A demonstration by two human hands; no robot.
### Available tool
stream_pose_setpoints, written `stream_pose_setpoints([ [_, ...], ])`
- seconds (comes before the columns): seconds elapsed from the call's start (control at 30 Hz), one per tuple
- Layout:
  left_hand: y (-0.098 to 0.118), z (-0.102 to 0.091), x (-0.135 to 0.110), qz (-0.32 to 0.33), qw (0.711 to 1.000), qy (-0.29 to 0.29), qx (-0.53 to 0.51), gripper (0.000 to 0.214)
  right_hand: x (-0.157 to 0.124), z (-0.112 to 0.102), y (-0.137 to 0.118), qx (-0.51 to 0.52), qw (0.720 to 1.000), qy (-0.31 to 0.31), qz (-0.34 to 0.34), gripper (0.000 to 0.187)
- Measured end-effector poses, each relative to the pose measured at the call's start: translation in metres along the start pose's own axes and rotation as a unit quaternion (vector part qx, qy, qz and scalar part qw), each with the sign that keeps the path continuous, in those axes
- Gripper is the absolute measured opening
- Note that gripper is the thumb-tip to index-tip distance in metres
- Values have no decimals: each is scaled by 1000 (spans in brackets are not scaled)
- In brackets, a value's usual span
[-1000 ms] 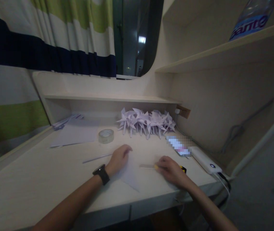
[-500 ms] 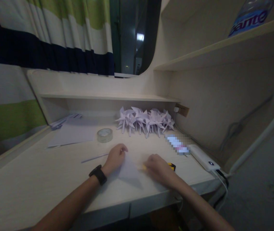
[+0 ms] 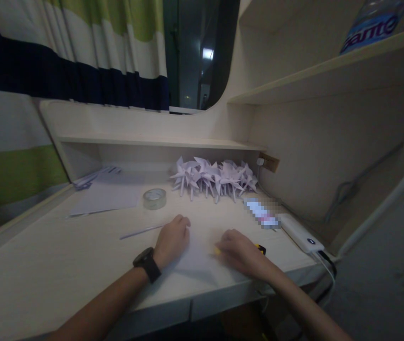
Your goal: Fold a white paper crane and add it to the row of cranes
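Observation:
My left hand [image 3: 174, 240], with a dark watch on its wrist, is closed on the upper left edge of a folded white paper sheet [image 3: 193, 258] that lies on the desk. To the right of the sheet, my right hand [image 3: 239, 250] is wrapped round a yellow and black utility knife [image 3: 261, 248]. Its yellow front shows ahead of the fingers, its dark end behind the hand; motion blurs the tip. Behind my left hand lies a thin paper stick [image 3: 141, 232], partly covered by the hand. A roll of clear tape [image 3: 154, 199] rests farther back.
Several white paper pinwheels [image 3: 216, 177] stand bunched at the back under the shelf [image 3: 162, 142]. Paper sheets [image 3: 105, 194] are stacked at back left. On the right lie a phone [image 3: 261, 213] and a white power strip [image 3: 301, 234] with cables.
My right hand has moved slightly right and toward me with the utility knife. My left hand has shifted a little to the right, and the paper's lower corner has moved right.

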State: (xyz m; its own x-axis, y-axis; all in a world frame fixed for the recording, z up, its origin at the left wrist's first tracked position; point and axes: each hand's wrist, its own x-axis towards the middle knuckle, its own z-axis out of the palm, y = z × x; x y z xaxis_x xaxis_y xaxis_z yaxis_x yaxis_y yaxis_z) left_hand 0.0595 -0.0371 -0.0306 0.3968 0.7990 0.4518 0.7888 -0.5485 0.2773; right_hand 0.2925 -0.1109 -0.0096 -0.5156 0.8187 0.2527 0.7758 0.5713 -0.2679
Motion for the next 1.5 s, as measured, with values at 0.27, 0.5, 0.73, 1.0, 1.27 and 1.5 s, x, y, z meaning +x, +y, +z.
stream_pose_setpoints([
  [0.27,16,-8,-15,70,997,-15,36,26,-6,11,2,-2,1000,-13,8,15],
  [0.5,13,-8,-21,182,981,-70,16,22,-5,14,-2,-4,1000,10,14,14],
  [0.73,10,-2,-18,154,985,-65,32,26,-3,16,-10,-10,1000,4,10,14],
  [1.0,1,9,-6,98,993,-38,47,28,3,14,-11,-4,1000,-14,-24,17],
  [1.27,-7,6,21,44,994,-34,99,30,24,15,14,7,999,-38,-13,11],
  [1.5,-9,-8,-3,179,981,-73,35,40,26,20,19,5,999,-35,-9,9],
])
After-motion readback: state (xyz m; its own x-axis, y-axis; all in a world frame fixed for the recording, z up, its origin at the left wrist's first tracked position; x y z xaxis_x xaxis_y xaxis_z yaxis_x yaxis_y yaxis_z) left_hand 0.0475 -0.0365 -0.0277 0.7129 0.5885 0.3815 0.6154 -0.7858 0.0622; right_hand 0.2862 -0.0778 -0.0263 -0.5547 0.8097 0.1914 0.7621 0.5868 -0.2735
